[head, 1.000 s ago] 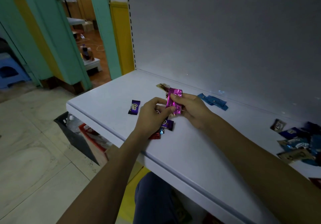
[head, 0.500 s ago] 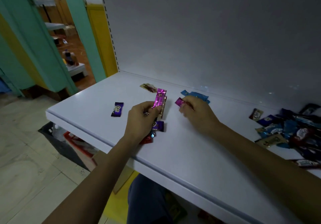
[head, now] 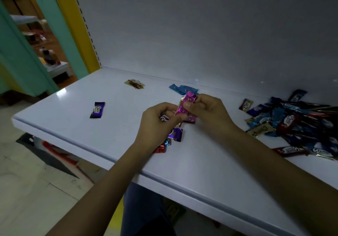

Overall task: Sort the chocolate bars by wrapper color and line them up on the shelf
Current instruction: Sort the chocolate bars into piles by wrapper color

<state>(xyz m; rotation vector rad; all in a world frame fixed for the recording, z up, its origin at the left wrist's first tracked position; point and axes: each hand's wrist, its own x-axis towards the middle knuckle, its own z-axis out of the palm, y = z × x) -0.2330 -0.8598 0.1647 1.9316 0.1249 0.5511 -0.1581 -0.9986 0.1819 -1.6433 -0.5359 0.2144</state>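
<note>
Both of your hands meet above the middle of the white shelf [head: 73, 111]. Your right hand [head: 208, 113] pinches a magenta bar [head: 185, 104] between thumb and curled fingers, tilted, just in front of the blue bars [head: 182, 89], while your left hand [head: 155, 126] grips a small bunch of bars [head: 176, 134], its thumb touching the magenta bar's lower end. One purple bar [head: 97, 109] lies alone at the left, a gold bar [head: 135, 84] near the back wall, and the mixed pile [head: 296, 122] at the right.
</note>
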